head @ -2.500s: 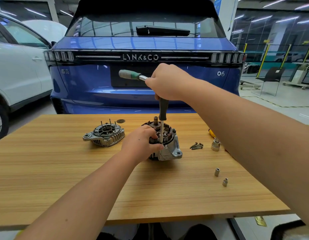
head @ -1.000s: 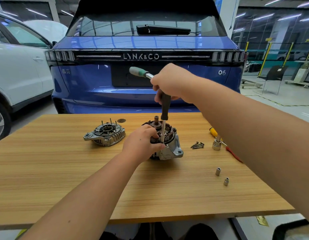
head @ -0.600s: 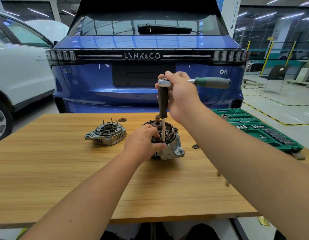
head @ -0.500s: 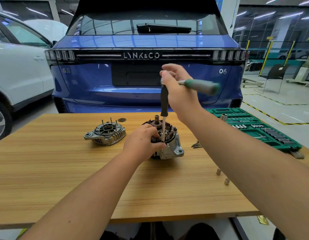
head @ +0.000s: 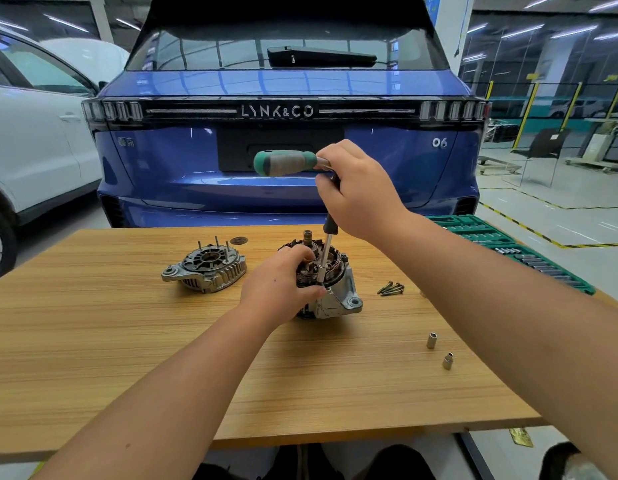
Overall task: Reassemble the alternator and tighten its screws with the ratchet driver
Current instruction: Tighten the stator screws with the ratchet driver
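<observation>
- The alternator (head: pixel 330 289) stood near the middle of the table (head: pixel 127 358), shaft end up.
- The left hand (head: pixel 279 289) gripped its side and hid that part.
- The right hand (head: pixel 359 192) held the ratchet driver (head: pixel 283 163): handle pointing left, extension going down into the alternator; the head was hidden by the fingers.

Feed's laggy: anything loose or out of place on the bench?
Nothing damaged or spilled. Loose bolts lie beside the alternator, two sockets stand apart near the table edge, and the end cover is still off.

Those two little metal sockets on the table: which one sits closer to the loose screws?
The farther socket, nearer the screws; the other socket lies closer to the table's front edge.
</observation>
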Tool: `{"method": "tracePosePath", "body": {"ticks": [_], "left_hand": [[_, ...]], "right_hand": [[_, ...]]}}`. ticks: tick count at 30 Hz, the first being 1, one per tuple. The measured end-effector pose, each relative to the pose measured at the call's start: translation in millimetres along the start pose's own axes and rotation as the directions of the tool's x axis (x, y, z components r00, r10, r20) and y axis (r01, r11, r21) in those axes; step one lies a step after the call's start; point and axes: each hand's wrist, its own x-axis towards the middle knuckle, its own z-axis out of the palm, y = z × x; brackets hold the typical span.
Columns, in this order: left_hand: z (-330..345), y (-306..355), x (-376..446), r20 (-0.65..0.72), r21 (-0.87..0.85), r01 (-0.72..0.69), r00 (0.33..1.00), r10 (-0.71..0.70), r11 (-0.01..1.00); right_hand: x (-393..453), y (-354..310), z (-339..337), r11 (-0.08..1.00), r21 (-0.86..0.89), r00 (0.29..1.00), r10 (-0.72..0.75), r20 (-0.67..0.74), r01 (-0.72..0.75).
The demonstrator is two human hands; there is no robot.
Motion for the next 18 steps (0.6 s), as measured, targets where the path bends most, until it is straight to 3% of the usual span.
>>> {"method": "tracePosePath", "body": {"ticks": [3, 5, 8, 13, 16, 17, 18], "left_hand": [[-0.2, -0.9, 0.6, 0.017, 0.028, -0.007, 1.000, 0.006, 1.000], [-0.2, -0.9, 1.2, 0.028, 0.034, -0.003, 1.000, 0.002, 0.999], [0.1, -0.3, 1.2, 0.025, 0.028, -0.003, 1.000, 0.002, 1.000], [-0.1, 1.3, 0.7, 0.017, 0.017, 0.016, 1.000, -0.016, 1.000], [-0.7, 2.1, 0.9, 0.024, 0.017, 0.016, 1.000, -0.017, 1.000], [-1.0, 1.9, 1.0, 0.025, 0.016, 0.016, 1.000, -0.016, 1.000], [-1.3, 1.8, 1.2, 0.027, 0.015, 0.016, 1.000, -0.016, 1.000]], "right_hand": [[0.8, 0.2, -2.7, 0.999, 0.028, 0.999, 0.016, 0.038, -0.017], [3.3, -1.7, -8.2, 0.997, 0.066, 0.991, 0.022, 0.133, -0.031], [10.2, -5.9, -17.9, 0.998, -0.054, 0.958, 0.026, 0.285, -0.011], [27.0, -20.3, -25.1, 0.976, -0.216, 0.945, 0.047, 0.323, 0.025], [41.5, -29.7, -26.5, 0.966, -0.113, 0.896, 0.256, 0.363, -0.231], [45.5, -32.1, -26.6, 0.920, -0.005, 0.850, 0.365, 0.381, -0.393], [46.8, -33.8, -27.2, 0.806, 0.142, 0.772, 0.475, 0.422, -0.574]]}}
